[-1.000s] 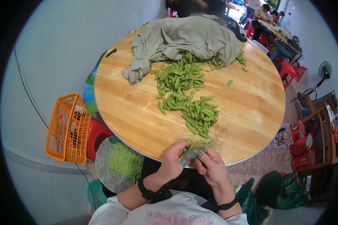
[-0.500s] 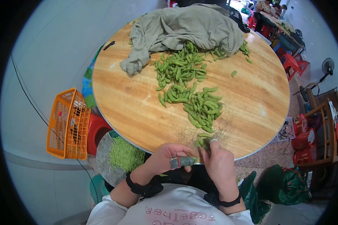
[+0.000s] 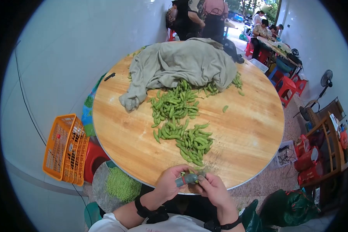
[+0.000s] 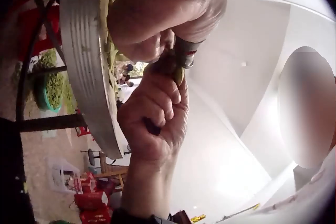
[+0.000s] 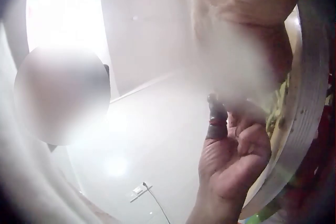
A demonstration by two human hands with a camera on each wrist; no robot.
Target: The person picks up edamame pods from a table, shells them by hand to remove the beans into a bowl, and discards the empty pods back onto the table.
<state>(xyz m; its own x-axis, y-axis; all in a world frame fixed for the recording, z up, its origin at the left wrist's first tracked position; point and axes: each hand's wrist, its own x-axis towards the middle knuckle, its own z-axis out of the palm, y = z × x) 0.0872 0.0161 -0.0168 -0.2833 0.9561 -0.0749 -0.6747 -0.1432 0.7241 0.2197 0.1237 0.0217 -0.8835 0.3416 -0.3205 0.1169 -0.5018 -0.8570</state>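
Observation:
At the table's near edge my two hands meet over a green soybean pod (image 4: 179, 75), mostly hidden by the fingers. My left hand (image 3: 171, 183) pinches it, its thumb wearing a grey-green cover (image 3: 188, 179) with a red band. On the other side, my right hand (image 3: 216, 190) grips the pod with thumb and curled fingers. The right wrist view is partly blurred, but the covered left thumb (image 5: 217, 119) shows there, pointing up. Just beyond the hands, a pile of green pods (image 3: 195, 145) runs back across the round wooden table (image 3: 243, 135).
A grey-green cloth (image 3: 181, 63) covers more pods at the back. Below the table's left edge, a basin (image 3: 100, 185) holds shelled beans (image 3: 121, 183). An orange crate (image 3: 63, 150) and red stool (image 3: 92, 158) stand at left, green sacks (image 3: 286, 208) at right. Several people are in the background.
Half a second ago my hands were apart, the right one at pods by the table edge. Now they are together again on a pod. The head view has tilted up.

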